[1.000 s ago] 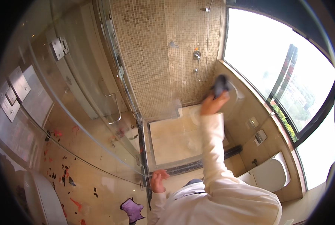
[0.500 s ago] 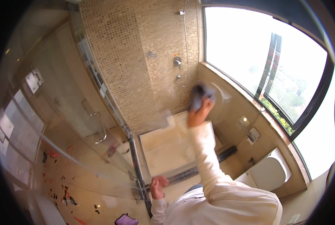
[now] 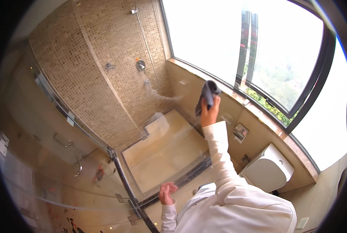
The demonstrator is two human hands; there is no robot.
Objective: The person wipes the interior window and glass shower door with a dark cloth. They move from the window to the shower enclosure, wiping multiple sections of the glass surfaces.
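Observation:
My right hand is stretched out ahead and closed round a dark grey cloth, which is bunched and folded over at the top. The cloth seems to lie against the clear glass of the shower enclosure, where a whitish smear shows to its left; contact is hard to make out. Low and nearer to me, my left hand hangs beside the dark shower kerb. Its fingers are loosely bent and apart, with nothing in them.
A white toilet stands at right, below a metal paper holder. The window sill runs beyond my right hand, under a dark-framed window. At left is a glass door with a metal handle. Chrome shower fittings sit on the mosaic wall.
The view has swung to the right, so the room has shifted left. My right hand has carried the cloth rightward across the shower area. My left hand keeps its low position.

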